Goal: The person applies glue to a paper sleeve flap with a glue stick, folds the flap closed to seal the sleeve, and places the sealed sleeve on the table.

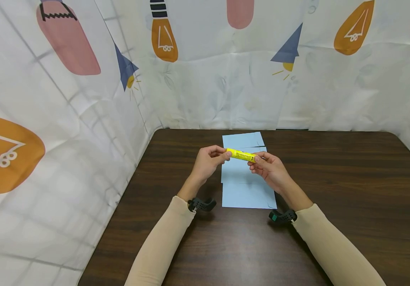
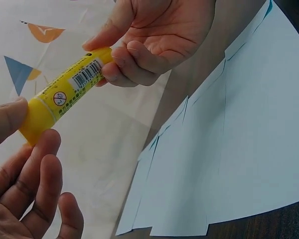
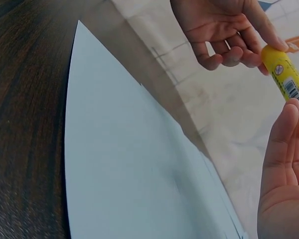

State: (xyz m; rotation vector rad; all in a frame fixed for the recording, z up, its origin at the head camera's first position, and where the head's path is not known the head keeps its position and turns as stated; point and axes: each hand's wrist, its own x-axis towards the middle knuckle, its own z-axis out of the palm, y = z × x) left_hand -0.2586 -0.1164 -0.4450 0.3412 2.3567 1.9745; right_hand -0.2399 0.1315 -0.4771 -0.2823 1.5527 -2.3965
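A yellow glue stick (image 1: 241, 155) with a printed label and barcode is held up in the air between both hands, above light blue paper sheets (image 1: 245, 194). My left hand (image 1: 208, 162) pinches its capped end between thumb and fingertips. At the other end, my right hand (image 1: 270, 170) grips the tube with thumb and curled fingers. The cap (image 2: 38, 119) sits against the tube in the left wrist view. Beneath the hands, the sheets lie overlapping in a column on the dark wooden table (image 1: 333, 178).
Printed white curtains (image 1: 219, 87) hang behind the table and along its left side. Each wrist wears a black band, the left band (image 1: 202, 204) and the right band (image 1: 282, 216) both just above the tabletop.
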